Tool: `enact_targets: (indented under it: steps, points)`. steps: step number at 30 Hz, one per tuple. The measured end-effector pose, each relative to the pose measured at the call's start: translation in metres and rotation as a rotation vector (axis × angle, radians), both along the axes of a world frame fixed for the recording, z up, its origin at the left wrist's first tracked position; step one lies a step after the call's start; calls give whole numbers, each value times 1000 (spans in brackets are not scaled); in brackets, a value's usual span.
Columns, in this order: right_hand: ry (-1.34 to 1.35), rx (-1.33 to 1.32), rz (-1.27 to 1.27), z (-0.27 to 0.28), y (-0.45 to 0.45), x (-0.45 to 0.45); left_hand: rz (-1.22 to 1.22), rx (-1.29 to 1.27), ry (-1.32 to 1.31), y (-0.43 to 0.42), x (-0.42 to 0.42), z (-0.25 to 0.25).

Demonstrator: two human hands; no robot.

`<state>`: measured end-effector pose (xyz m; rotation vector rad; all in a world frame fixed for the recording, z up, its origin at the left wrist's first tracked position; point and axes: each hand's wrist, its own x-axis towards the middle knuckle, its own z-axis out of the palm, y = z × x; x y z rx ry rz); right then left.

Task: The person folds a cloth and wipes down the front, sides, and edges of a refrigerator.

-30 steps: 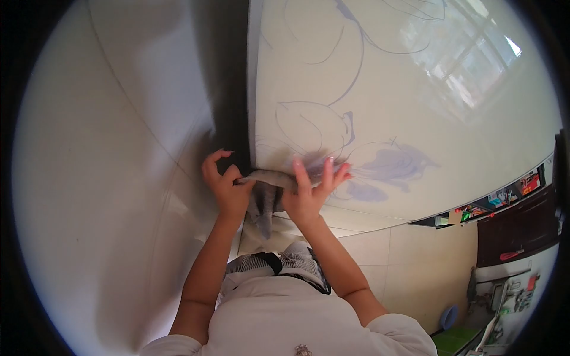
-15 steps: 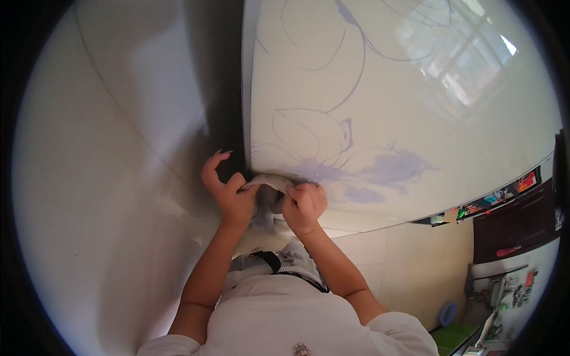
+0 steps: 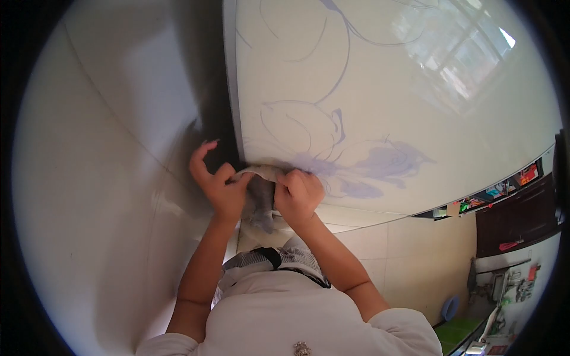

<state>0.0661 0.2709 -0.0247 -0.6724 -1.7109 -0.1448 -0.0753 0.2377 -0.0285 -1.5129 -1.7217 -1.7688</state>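
A thin, soft grey piece of cloth (image 3: 261, 204) hangs between my hands, its pale upper edge drawn taut and its darker folds drooping below. I cannot tell whether it is a bag or a garment. My left hand (image 3: 221, 191) pinches one end of that edge, with a finger raised and curved away. The other end sits in the curled fingers of my right hand (image 3: 300, 193). Both hands are beside the lower corner of a glossy cream panel (image 3: 380, 118) painted with purple flowers. Whether the cloth touches the panel is unclear.
A pale wall or smooth surface (image 3: 89, 178) rises on the left, with a dark gap beside the panel. Shelves with colourful items (image 3: 475, 202) and a dark brown cabinet (image 3: 510, 219) stand at right. A blue basin (image 3: 449, 308) lies farther down, near a green patch (image 3: 457, 335).
Both hands and the cloth have shifted slightly left and up in view, still gripping its edge. The panel has also slid left in the picture.
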Motion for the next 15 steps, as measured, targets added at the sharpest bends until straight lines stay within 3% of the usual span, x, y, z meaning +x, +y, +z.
enact_targets:
  steps: [3,10,15]
  points:
    - [47,34,1,17,1,-4,40,104,36,-1,-3,27]
    - [9,-38,-29,-21,-13,-9,31,-7,27,-12,-6,-14]
    - [-1,12,-18,0,-11,-4,55,65,40,-14,-2,8]
